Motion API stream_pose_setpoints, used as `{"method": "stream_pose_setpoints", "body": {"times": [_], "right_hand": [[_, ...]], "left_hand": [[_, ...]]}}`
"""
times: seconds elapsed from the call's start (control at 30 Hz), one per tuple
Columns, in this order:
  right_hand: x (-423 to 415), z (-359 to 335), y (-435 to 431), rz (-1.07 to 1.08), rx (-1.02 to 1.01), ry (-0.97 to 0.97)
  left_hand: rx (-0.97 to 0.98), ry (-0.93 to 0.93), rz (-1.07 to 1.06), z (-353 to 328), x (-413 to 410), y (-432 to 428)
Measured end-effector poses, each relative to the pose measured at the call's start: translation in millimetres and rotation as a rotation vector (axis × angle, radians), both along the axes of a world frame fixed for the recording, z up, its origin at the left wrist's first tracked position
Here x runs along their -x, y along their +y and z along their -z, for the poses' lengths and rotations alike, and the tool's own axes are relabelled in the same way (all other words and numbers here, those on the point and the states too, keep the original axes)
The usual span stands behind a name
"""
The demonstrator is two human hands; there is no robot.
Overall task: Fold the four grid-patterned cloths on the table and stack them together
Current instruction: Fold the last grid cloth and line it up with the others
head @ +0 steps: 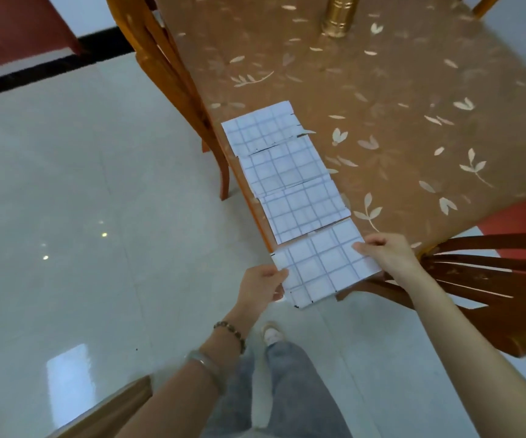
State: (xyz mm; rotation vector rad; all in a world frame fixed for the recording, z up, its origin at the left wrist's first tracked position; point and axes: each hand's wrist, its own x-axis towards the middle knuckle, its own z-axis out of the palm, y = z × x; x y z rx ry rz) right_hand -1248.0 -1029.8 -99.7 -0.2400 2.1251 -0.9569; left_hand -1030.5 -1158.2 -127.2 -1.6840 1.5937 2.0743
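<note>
The pale tiled floor (65,184) fills my view at 9 o'clock. At 11 o'clock a wooden chair (167,74) stands close against the left edge of the tabletop (397,90), which has a brown leaf-patterned cover.

My left hand (263,286), with a bead bracelet (230,331) and a bangle (204,361) on the wrist, pinches the left edge of the nearest cloth (325,263), thumb on top and fingers beneath. This cloth is at the tabletop's near corner, and much of it juts past the edge over the floor. A second layer shows along its near edge.

From there the other three grid-patterned cloths lie flat in a row running toward 11 o'clock along the tabletop's left edge, each touching or overlapping the next: the third cloth (303,213), the second cloth (284,167) and the farthest cloth (261,128).

At 12 o'clock, far up the tabletop, stands a gold-coloured cylinder (339,14), cut off by the top of the view.

My right hand (385,251) grips the nearest cloth's right edge near its far corner, fingers curled over it. At 4 o'clock a dark wooden chair (476,270) stands by the tabletop's near edge.
</note>
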Motion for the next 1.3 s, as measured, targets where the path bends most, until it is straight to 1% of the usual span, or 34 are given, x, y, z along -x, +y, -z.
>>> {"method": "stream_pose_setpoints", "body": {"times": [0.13, 0.23, 0.3, 0.5, 0.6, 0.67, 0.73, 0.8, 0.83, 0.9, 0.93, 1.03, 1.1, 1.17, 1.23, 1.3], "right_hand": [[11, 23, -7, -0.039, -0.097, 0.12], [12, 32, -10, -0.096, -0.225, 0.218], [13, 34, -11, -0.122, -0.265, 0.25], [14, 41, -10, -0.175, -0.291, 0.306], [12, 38, -11, -0.133, -0.275, 0.34], [12, 32, -10, -0.084, -0.227, 0.362], [11, 20, -12, -0.006, -0.163, 0.366], [3, 6, -19, 0.038, -0.136, 0.371], [-3, -1, -23, 0.042, -0.121, 0.382], [-18, -18, -39, 0.032, -0.05, 0.381], [-26, -27, -48, 0.036, 0.001, 0.362], [-54, -48, -75, 0.147, 0.17, 0.262], [-71, -58, -92, 0.213, 0.229, 0.255], [-89, -64, -109, 0.236, 0.258, 0.276], [-109, -70, -126, 0.261, 0.256, 0.281], [-129, -75, -142, 0.339, 0.243, 0.284]], "left_hand": [[0.116, -0.137, 0.07, 22, 18, -1], [0.247, -0.233, 0.142, 25, 28, -2], [0.308, -0.272, 0.175, 26, 32, -2], [0.395, -0.326, 0.303, 24, 34, -1], [0.399, -0.355, 0.345, 21, 32, -4], [0.424, -0.346, 0.319, 13, 30, -12], [0.458, -0.286, 0.282, 5, 26, -27], [0.495, -0.182, 0.31, -4, 19, -45], [0.559, -0.117, 0.351, -7, 16, -56], [0.762, 0.007, 0.46, -10, 12, -80], [0.812, 0.073, 0.506, -13, 11, -94], [0.744, 0.285, 0.538, -30, 11, -137], [0.699, 0.374, 0.566, -46, 11, -167], [0.677, 0.442, 0.646, -65, 10, -198], [0.652, 0.469, 0.727, -81, 9, -227], [0.606, 0.49, 0.794, -94, 8, -252]]}}
